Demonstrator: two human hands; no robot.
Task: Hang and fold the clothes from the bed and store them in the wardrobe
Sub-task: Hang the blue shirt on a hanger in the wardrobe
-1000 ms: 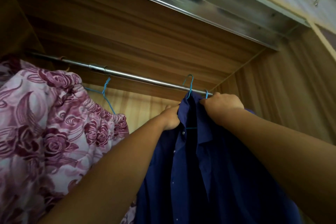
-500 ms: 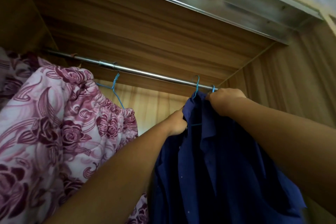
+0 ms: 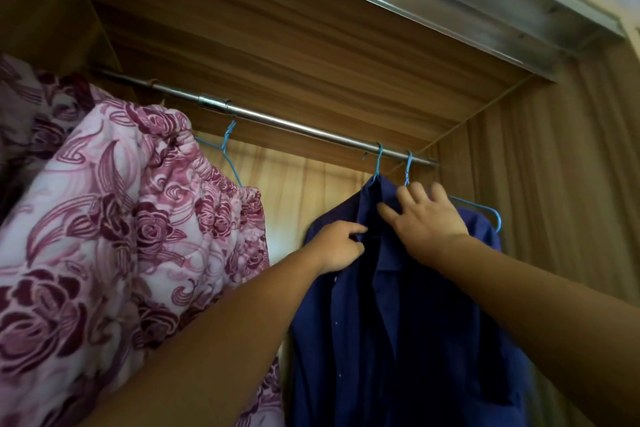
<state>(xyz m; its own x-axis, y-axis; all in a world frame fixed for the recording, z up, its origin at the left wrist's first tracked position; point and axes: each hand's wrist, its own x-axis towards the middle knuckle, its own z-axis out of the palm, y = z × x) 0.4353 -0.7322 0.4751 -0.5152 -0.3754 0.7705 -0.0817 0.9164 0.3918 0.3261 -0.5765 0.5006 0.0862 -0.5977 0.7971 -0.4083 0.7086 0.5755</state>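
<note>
Our left grip (image 3: 337,246) pinches the front edge of the blue shirt (image 3: 398,340). Our right grip (image 3: 427,218) lies spread on the collar, holding nothing. The shirt hangs from a blue hanger (image 3: 379,163) at the rail's (image 3: 294,125) right end. Best square that collar gently, lest the hook slip.

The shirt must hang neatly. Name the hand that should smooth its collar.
Probably the right hand: it lies open, fingers spread on the collar of the blue shirt, under the rail. The left hand sits lower, pinching the shirt's front edge, and can steady it.
</note>
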